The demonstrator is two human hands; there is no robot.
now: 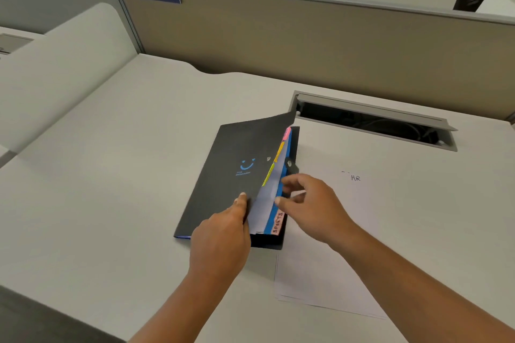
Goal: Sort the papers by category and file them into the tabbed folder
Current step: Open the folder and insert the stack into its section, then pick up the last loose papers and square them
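A black tabbed folder [234, 170] with a blue smiley lies on the desk, its front cover lifted partway. Coloured tabs [278, 152] show along its right edge, pink, orange and yellow, and a lower pink one reads "SPORTS". My left hand [225, 228] holds the cover's lower right edge, thumb on top. My right hand [309, 203] is at the folder's right edge with fingers curled, touching the inner dividers; what it pinches is blurred. White papers [328, 267] lie on the desk to the right, under my right forearm; the top one is marked "HR".
An open cable tray [373, 122] is set into the desk behind the papers. A beige partition [306, 33] with a "112" sign bounds the far edge. A pale side panel [64, 64] stands at the left. Black chairs stand beyond the partition.
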